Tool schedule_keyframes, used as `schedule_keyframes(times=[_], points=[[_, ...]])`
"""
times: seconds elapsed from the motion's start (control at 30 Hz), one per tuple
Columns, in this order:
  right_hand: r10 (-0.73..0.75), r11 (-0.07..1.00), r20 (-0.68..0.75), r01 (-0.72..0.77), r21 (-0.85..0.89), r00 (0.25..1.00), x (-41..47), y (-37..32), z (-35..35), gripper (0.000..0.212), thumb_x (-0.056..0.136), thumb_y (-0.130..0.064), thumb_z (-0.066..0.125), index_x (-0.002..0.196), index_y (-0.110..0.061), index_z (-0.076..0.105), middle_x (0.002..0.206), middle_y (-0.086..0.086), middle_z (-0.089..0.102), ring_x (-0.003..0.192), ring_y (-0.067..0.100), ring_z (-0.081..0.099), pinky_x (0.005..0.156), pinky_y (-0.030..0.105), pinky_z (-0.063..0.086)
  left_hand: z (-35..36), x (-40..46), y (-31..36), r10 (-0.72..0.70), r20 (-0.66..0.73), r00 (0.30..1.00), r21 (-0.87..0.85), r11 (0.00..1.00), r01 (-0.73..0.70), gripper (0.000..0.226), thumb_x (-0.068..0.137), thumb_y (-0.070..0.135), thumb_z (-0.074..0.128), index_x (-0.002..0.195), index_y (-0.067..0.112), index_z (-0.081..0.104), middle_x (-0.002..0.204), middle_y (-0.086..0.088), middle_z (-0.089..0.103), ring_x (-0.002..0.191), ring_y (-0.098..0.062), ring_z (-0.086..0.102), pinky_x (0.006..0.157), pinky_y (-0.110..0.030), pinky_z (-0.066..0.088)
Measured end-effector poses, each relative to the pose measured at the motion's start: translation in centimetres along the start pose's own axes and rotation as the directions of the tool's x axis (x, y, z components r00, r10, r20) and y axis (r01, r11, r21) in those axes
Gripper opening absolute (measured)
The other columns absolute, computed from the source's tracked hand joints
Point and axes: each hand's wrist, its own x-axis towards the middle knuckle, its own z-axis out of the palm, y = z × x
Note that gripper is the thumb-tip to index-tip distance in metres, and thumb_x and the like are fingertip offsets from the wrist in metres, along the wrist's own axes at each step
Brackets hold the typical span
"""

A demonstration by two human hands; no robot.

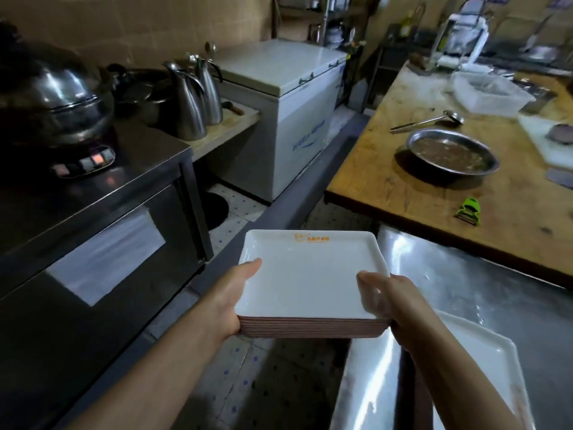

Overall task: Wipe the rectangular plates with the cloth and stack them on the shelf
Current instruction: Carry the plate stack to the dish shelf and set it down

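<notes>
Wooden table: far beyond the right hand, up and to its right; worn top, corner pointing toward the aisle.

Steel counter: directly under and beyond the right hand, shiny, streaked.

Dark steel cabinet: well to the left of the left hand, with a glossy front panel.

Chest freezer: white, lid down, far ahead of both hands.

Domed steel pot: on the cabinet top, far up-left of the left hand.

Stack of rectangular plates: white, raised rims, orange print near the far edge of the top plate; many plates nested, edges showing pinkish along the near side. Held in the air between the two hands, over the aisle floor, its right side just at the counter's edge.

Single rectangular plate: white, lying on the steel counter, near and to the right of the right forearm.

Metal basin: on the wooden table, holding brownish liquid.

Two steel jugs: on a low ledge beyond the left hand.

Ladle: lying just behind the basin.

Left hand: grips the stack's left near corner, thumb on the top plate, fingers hidden beneath.

Right hand: clasps the stack's right side, fingers curled over the rim.

Green peeler: on the table, beyond the right hand.
</notes>
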Motion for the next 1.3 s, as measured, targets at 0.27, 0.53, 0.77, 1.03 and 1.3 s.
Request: schedule_keyframes(times=[0.27,0.53,0.77,1.03,1.3], points=[[0.037,0.995,-0.05,-0.033,0.091,0.998,3.3,-5.7,7.9,0.016,0.083,-0.016,0.061,0.09,-0.002,0.058,0.073,0.011,0.062,0.053,0.019,0.06,0.038,0.019,0.041,-3.4,5.9,10.2,-0.011,0.087,0.996,0.069,0.998,0.005,0.024,0.094,0.027,0.051,0.093,0.008,0.066,0.08,-0.013,0.072,0.081,-0.029,0.065,0.069,-0.037,0.05],[0.047,0.997,-0.077,-0.042,0.067,0.996,10.6,-12.4,13.3,0.029,0.085,-0.017,0.06,0.104,0.004,0.059,0.085,0.016,0.065,0.066,0.024,0.062,0.044,0.02,0.042,-3.7,12.9,19.1,-0.003,0.073,0.997,0.07,0.998,-0.002,0.026,0.095,0.027,0.051,0.104,0.006,0.064,0.096,-0.016,0.068,0.084,-0.031,0.064,0.071,-0.036,0.05],[0.022,0.995,-0.082,-0.015,0.095,0.996,21.8,-20.1,15.9,0.017,0.086,-0.016,0.062,0.087,-0.002,0.053,0.077,0.01,0.06,0.061,0.02,0.058,0.034,0.016,0.039,-0.3,22.0,28.3,0.024,0.063,0.998,0.077,0.997,-0.028,0.029,0.094,0.031,0.052,0.104,0.007,0.065,0.094,-0.015,0.069,0.085,-0.03,0.064,0.073,-0.038,0.05],[0.032,0.997,-0.076,-0.026,0.077,0.997,34.8,-30.2,17.0,0.029,0.083,-0.019,0.064,0.103,-0.003,0.052,0.092,0.013,0.061,0.08,0.028,0.062,0.054,0.029,0.048,5.9,31.5,39.4,0.025,0.08,0.996,0.075,0.997,-0.031,0.023,0.094,0.031,0.052,0.086,0.013,0.063,0.062,-0.007,0.071,0.066,-0.025,0.064,0.058,-0.034,0.046],[0.061,0.996,-0.161,-0.05,0.068,0.985,47.6,-38.0,17.8,0.034,0.084,-0.017,0.063,0.111,0.003,0.056,0.1,0.017,0.063,0.091,0.031,0.061,0.084,0.042,0.051,11.9,42.7,49.6,-0.002,0.137,0.991,0.131,0.991,-0.017,0.024,0.092,0.033,0.054,0.094,0.011,0.065,0.069,-0.01,0.072,0.075,-0.03,0.065,0.063,-0.037,0.049]])
